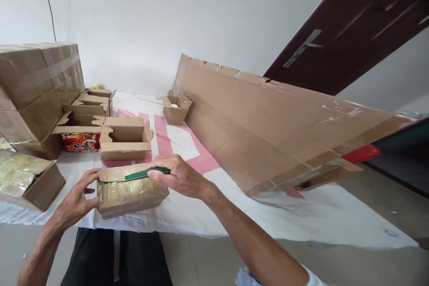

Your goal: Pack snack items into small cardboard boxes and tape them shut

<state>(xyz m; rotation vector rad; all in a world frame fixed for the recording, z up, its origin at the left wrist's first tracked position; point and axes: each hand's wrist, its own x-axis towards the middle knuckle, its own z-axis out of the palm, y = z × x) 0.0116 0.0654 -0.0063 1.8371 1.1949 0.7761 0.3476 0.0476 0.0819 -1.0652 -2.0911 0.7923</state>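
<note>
Carefully, a person's right hand (181, 176) closed around a slim green-handled cutter (147, 173) laid along the top seam of a small brown cardboard box bound in clear, yellowish tape (134, 199). The left hand (78, 196) gripped the box's left end, fingers near the top edge and thumb lower down. The box sat at the near edge of a white-and-pink cloth (208, 214).

A dark slit ran from the left end toward the cutter, so the cut looked only part done; the top lay closed, with tape across much of it. At far left, a second taped brown box (45, 187) showed a gap at one end of its top, though whether its seam was fully cut could not be told.

Beyond the hands, the work appeared further along: a nearby open brown carton (125, 152), a middle open carton (78, 118) and a rear open carton (100, 94) stood with flaps raised. A red printed packet (82, 141) showed below a flap of the middle one. Farther back, a small open box with something white inside (176, 114) stood beside a large brown cardboard panel (251, 120). Large taped cartons (36, 71) rose at left.
</note>
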